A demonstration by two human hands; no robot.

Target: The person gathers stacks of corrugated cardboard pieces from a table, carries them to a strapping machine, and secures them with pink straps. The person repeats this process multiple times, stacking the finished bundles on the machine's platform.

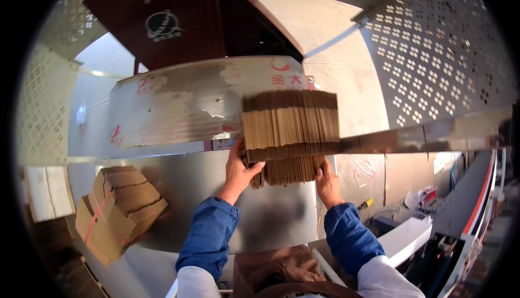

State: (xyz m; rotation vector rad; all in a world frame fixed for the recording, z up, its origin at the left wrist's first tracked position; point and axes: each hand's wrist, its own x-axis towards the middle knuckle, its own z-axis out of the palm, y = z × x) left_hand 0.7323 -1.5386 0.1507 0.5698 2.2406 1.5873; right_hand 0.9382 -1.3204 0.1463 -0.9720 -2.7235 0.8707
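Note:
A thick stack of brown cardboard sheets (pixel 291 127) stands on edge in front of me, its many layers side by side. My left hand (pixel 238 172) presses against the stack's lower left corner, thumb laid across its near face. On the opposite side my right hand (pixel 327 183) grips the lower right edge, fingers partly hidden behind the cardboard. Between them the stack is squeezed from both sides. It overlaps the near edge of a metal panel (pixel 179 97) and the metal tabletop (pixel 216 211) below.
Left on the tabletop sits a strapped cardboard bundle (pixel 122 206) with pink string. Beyond the panel rises a dark red machine housing (pixel 157 22). Perforated metal guards (pixel 422 65) flank both sides. A white channel-shaped part (pixel 406 238) and a yellow-handled tool (pixel 366 203) lie at the right.

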